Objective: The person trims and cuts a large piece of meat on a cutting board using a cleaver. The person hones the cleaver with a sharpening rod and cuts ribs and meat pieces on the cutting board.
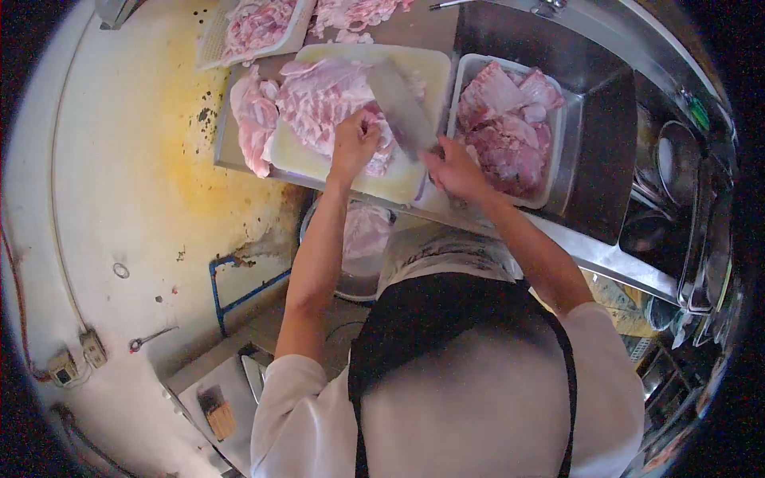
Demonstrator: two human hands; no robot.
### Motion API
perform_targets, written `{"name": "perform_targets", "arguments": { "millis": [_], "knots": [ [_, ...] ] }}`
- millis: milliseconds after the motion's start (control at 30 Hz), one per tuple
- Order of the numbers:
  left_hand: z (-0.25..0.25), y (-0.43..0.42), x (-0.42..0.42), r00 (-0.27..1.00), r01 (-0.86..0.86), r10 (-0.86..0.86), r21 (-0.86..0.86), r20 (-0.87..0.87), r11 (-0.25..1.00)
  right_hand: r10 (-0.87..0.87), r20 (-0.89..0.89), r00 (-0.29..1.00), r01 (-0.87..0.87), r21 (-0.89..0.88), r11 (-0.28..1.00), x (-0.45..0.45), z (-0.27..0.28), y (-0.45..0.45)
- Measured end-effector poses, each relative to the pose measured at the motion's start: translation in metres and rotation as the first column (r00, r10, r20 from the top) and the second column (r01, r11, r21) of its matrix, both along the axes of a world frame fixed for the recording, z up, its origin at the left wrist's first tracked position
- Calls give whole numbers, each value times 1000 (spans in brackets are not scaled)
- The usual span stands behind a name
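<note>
Presently, the metal counter (422, 28) spreads beyond your hands, and on it, below your grip, rests the white cutting board (437, 76). To the right of your right grip stands the white tray (556, 158), which contains other pieces of meat. On the board, the pale slab of meat (323, 103) lies to the left of your right hand (454, 169) and extends under and beyond your left hand (356, 142), the nearer one; its long axis goes from far left to near right. Beside its right edge, the cleaver (398, 111) points forward and slightly left from your right hand, which is closed around its handle. Your left fingers are curled at the slab's near part, but whether they pinch it, I cannot tell.
</note>
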State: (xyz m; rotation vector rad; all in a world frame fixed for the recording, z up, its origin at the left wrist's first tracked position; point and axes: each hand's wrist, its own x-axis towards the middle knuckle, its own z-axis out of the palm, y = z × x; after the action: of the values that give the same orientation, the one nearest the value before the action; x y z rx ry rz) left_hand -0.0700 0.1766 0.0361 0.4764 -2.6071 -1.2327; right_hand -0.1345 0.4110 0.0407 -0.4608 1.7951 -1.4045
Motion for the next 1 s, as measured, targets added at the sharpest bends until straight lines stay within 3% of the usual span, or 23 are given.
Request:
{"name": "perform_targets", "arguments": {
  "millis": [33,100,167,200,300,367,400,533,600,667,767,867,933,1000],
  "knots": [
    [8,1,2,999,-19,18,-17,-46,1000,29,-118,993,-34,-36,999,17,-23,13],
    [31,5,10,989,-64,57,-45,-137,997,98,-83,992,-100,-22,995,38,-21,40],
    [31,-10,20,990,-73,94,184,-107,980,155,232,960,-172,56,983,44,20,62],
    [30,-15,26,990,-77,108,295,-89,952,132,178,975,-143,52,988,46,15,59],
    [29,-15,32,993,-82,105,317,-54,945,22,10,1000,-23,102,995,39,4,28],
    [24,-17,32,993,-80,103,326,-52,942,-16,-5,1000,16,35,999,23,0,-11],
    [24,-17,31,994,-75,97,325,-52,943,-3,41,999,7,-92,996,17,-1,-25],
    [31,-15,37,993,-62,84,238,-85,969,18,84,996,-10,-93,996,28,-2,-25],
    [46,-14,43,978,-185,206,369,-19,911,113,110,987,-111,-26,993,54,-16,14],
    [46,-17,56,957,-257,289,459,0,850,182,240,954,-191,12,982,61,16,43],
    [34,-25,71,942,-256,331,528,-51,810,207,85,975,-216,112,970,52,14,46],
    [34,-21,72,949,-229,310,555,-55,800,94,119,988,-100,49,994,36,14,-7],
    [36,-21,73,958,-213,283,562,-39,799,115,133,984,-104,-83,991,23,2,-40],
    [39,-19,72,963,-201,266,554,-38,808,95,77,993,-88,-85,992,20,2,-57]
  ]
}}
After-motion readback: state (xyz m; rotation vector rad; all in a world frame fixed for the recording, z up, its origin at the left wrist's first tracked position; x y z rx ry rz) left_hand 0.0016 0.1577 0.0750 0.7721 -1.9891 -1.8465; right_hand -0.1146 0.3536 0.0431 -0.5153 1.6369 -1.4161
